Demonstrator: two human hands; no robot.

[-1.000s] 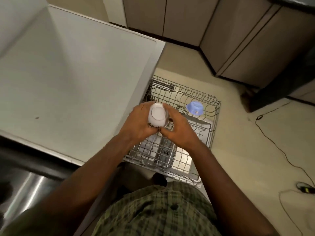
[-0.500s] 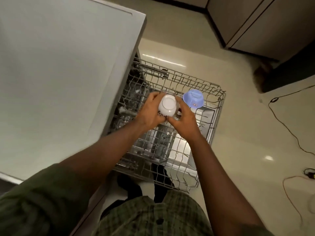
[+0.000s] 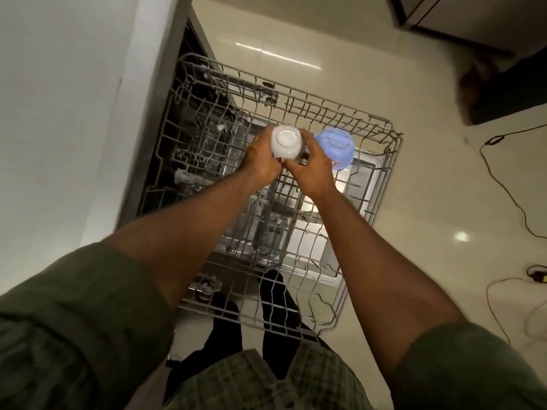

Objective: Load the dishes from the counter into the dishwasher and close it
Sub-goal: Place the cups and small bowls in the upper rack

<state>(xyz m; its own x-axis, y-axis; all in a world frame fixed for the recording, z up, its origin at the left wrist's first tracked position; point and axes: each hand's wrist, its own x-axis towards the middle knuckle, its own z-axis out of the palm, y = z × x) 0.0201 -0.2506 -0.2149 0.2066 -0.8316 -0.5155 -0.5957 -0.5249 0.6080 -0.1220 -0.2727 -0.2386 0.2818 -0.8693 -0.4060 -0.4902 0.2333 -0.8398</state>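
A white bowl [image 3: 286, 142] is upside down over the pulled-out wire rack [image 3: 381, 187] of the dishwasher. My left hand [image 3: 262, 161] grips its left side and my right hand [image 3: 310, 164] grips its right side. Just to the right, a light blue bowl [image 3: 336, 145] sits upside down in the rack, close to my right hand. The open dishwasher cavity [image 3: 189, 93] shows dark under the counter edge. Whether the white bowl rests on the rack tines is hidden by my hands.
The white countertop [image 3: 68, 113] fills the left side. Beige floor lies to the right, with cables [image 3: 503, 184] trailing across it and dark cabinets [image 3: 461, 22] at the top right. My legs stand below the rack's near edge.
Both hands have carried the white bowl down and forward over the rack, closer to the blue bowl. My head has leaned further over the rack.
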